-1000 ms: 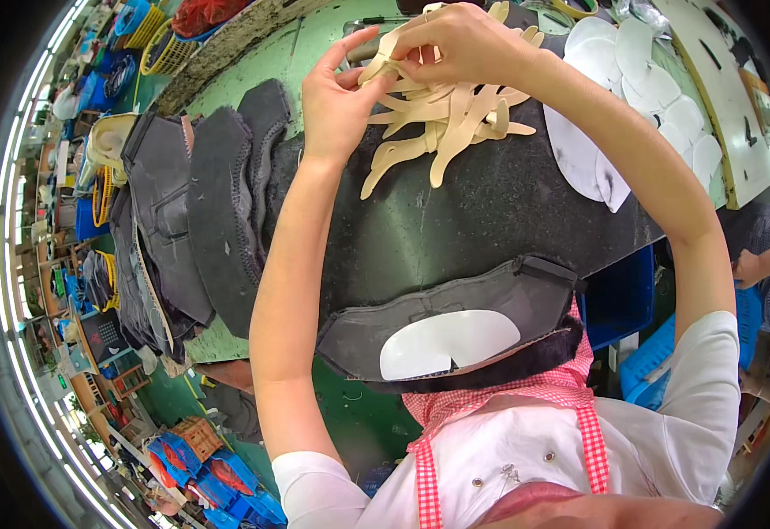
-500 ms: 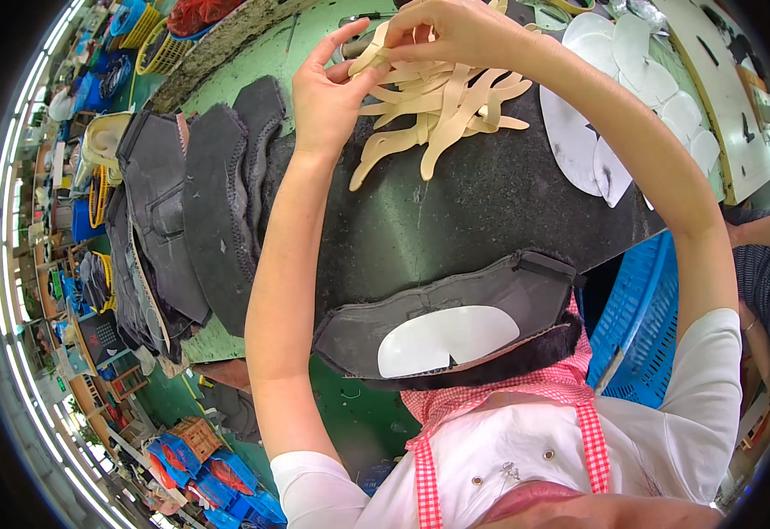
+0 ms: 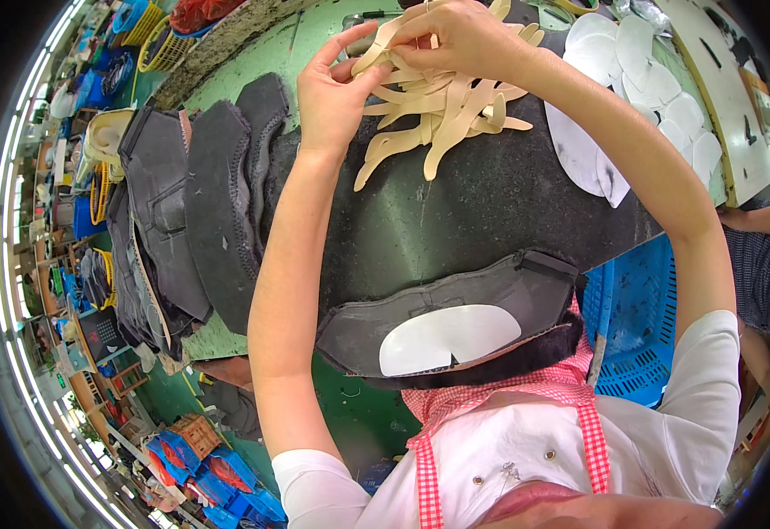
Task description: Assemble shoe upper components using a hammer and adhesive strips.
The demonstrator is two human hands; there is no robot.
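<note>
At the far side of the bench my left hand [image 3: 334, 104] pinches one end of a curved beige strip [image 3: 374, 51] between thumb and finger. My right hand [image 3: 464, 40] grips the same strip with its fingertips, partly hiding it. Beneath both hands lies a loose heap of similar beige strips [image 3: 449, 132] on the black work mat [image 3: 385, 216]. Close to my body rests a dark, fur-edged panel [image 3: 539, 286], with a white half-moon piece [image 3: 447, 335] lying on it near its front edge.
Dark fuzzy-edged panels [image 3: 213, 185] are stacked on the left. White rounded pieces [image 3: 592, 53] spread over the far right of the bench. A blue plastic basket [image 3: 636, 326] stands below the bench on the right, near another person's arm [image 3: 760, 218].
Both hands have shifted slightly right with the beige strip, and some strips in the heap have moved. The blue basket and the other person's arm on the right have changed position.
</note>
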